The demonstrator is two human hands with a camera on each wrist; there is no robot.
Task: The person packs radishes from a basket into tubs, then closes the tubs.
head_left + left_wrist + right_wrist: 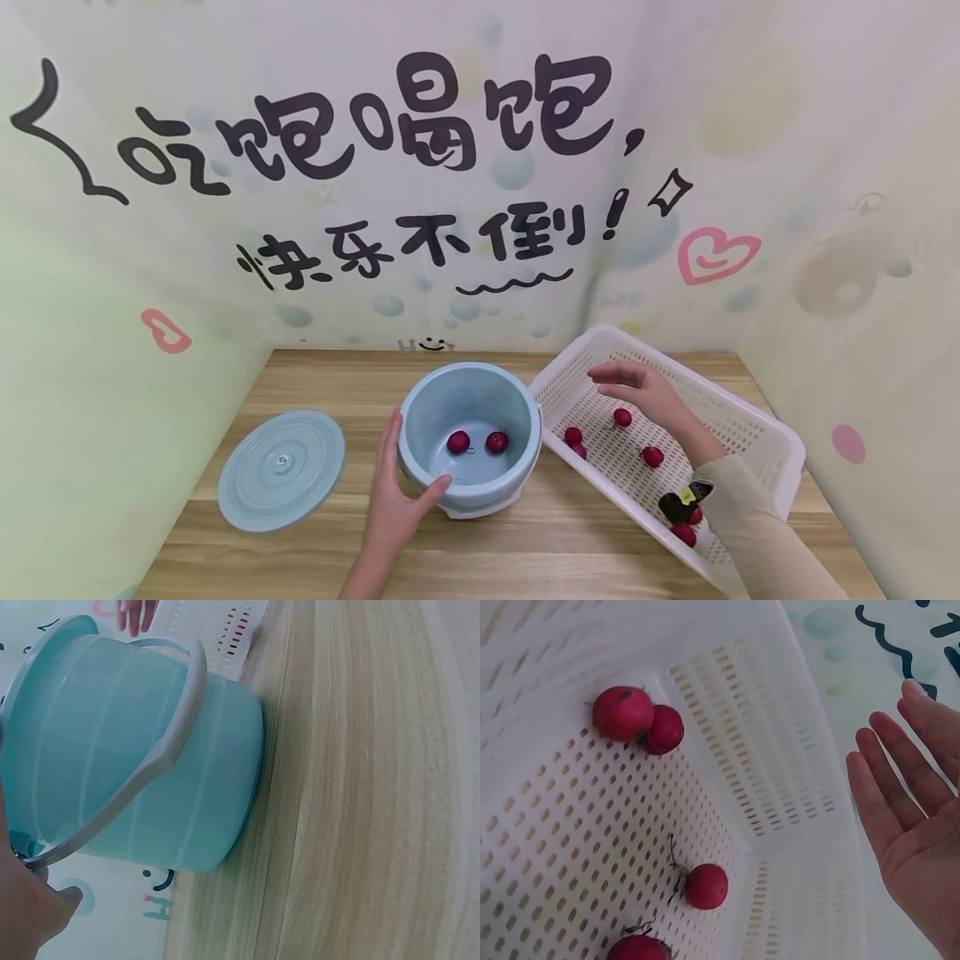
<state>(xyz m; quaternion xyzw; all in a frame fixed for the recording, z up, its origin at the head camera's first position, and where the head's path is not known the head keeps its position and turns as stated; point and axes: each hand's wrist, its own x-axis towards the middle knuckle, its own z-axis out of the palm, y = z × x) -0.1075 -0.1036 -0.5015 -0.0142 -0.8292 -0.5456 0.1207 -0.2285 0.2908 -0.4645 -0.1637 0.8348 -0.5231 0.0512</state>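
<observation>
Left hand [399, 502] gripped pale-blue round plastic bucket [468, 400], lower centre, likely steadying it | right hand [647, 395], empty, fingers extended, hovered over white perforated plastic basket [772, 452], lower right

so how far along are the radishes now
Looks done: two radishes lie in the blue bucket.

In hand: the left grip rests against the bucket; the right grip, over the white basket, holds nothing.

Probably left: at least six more radishes in the basket, and perhaps the lid, lying off the bucket on the table.
</observation>
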